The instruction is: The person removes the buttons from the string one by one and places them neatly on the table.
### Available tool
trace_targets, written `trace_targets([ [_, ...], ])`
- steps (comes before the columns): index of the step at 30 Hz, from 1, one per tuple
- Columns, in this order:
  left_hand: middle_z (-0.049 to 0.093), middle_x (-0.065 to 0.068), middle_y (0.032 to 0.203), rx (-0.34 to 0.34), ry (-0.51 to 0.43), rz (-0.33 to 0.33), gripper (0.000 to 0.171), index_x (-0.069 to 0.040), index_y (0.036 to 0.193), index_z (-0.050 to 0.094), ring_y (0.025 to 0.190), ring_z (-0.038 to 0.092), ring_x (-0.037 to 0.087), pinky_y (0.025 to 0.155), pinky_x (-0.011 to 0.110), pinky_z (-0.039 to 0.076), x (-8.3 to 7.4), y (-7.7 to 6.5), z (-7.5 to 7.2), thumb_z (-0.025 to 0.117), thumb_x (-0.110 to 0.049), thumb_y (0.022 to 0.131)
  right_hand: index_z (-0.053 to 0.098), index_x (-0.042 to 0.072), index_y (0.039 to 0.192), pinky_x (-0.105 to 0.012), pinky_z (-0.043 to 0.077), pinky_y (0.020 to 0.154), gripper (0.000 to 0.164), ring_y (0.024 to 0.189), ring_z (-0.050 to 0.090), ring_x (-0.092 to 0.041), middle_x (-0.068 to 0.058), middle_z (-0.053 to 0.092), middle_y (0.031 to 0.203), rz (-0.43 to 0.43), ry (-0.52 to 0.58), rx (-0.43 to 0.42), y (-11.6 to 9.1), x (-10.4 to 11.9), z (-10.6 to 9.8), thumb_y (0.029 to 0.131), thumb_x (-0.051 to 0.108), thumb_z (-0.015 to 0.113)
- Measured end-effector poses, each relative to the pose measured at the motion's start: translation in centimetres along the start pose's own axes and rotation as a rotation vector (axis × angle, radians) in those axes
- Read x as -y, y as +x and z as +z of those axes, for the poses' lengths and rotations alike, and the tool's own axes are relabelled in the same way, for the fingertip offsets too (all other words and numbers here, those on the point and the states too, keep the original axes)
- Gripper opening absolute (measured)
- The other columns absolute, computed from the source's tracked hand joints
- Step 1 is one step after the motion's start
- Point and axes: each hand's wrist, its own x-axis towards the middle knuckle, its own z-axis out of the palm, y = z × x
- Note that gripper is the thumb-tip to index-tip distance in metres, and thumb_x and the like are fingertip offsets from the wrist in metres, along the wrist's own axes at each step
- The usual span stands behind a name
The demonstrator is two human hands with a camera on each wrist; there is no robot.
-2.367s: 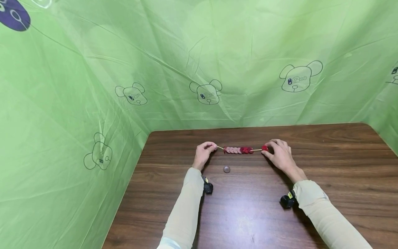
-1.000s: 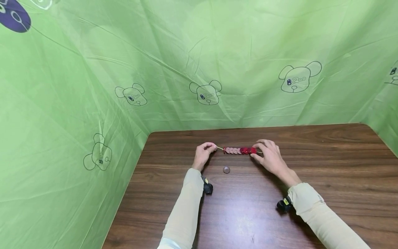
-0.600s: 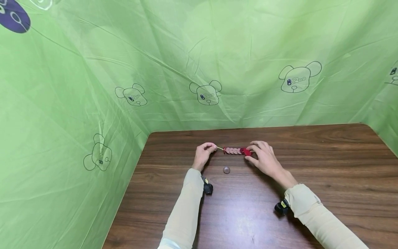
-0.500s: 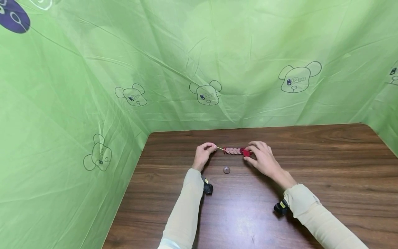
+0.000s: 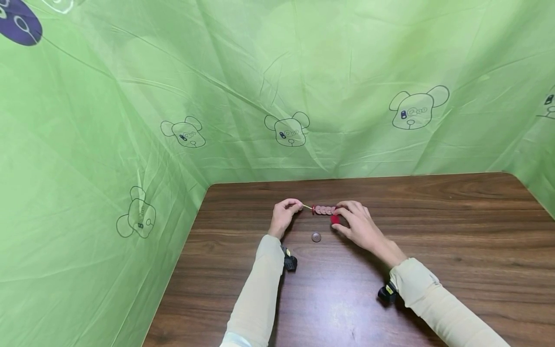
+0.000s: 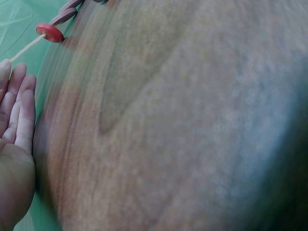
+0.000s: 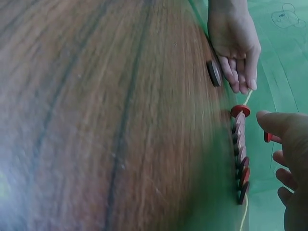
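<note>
Buttons in pink, dark red and red are threaded on a thin yellowish cord (image 5: 307, 206); this row of buttons (image 5: 324, 210) lies across the table's far part. My left hand (image 5: 284, 215) pinches the cord's left end, just beyond a red button (image 6: 50, 32) standing on edge. Between thumb and fingers my right hand (image 5: 359, 227) holds another red button (image 5: 335, 219), at the near side of the row. The right wrist view shows that held button (image 7: 267, 136) apart from the row. In the head view my right fingers hide the row's right part.
A loose dark brown button (image 5: 316, 237) lies on the wooden table (image 5: 347, 289), in front of the row and between the hands. Green cloth (image 5: 338, 86) with bear-head drawings hangs behind the table and at its left.
My right hand has moved left along the row with the red button, from the cord's right end to the near side of the row. The left hand has stayed in place.
</note>
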Motion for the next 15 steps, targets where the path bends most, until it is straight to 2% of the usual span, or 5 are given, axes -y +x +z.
trace_targets([
  [4, 0.071, 0.001, 0.079, 0.0, 0.003, 0.001, 0.012, -0.005, 0.091, 0.072, 0.075, 0.063, 0.007, 0.071, 0.021, 0.05, -0.1, 0.0, 0.0, 0.071, -0.016, 0.086, 0.067, 0.008, 0.107, -0.053, 0.035, 0.094, 0.033, 0.118, 0.044, -0.034, -0.014, 0.057, 0.123, -0.024, -0.004, -0.002, 0.0, 0.4, 0.3, 0.081, 0.026, 0.076],
  [15, 0.071, 0.004, 0.082, 0.011, -0.008, -0.008, 0.012, -0.005, 0.092, 0.072, 0.078, 0.064, 0.01, 0.075, 0.026, 0.052, -0.4, -0.2, 0.0, 0.07, -0.016, 0.087, 0.066, 0.013, 0.104, -0.053, 0.036, 0.097, 0.028, 0.118, 0.046, -0.033, -0.014, 0.057, 0.123, -0.049, 0.007, 0.031, 0.1, 1.4, 1.0, 0.082, 0.027, 0.076],
])
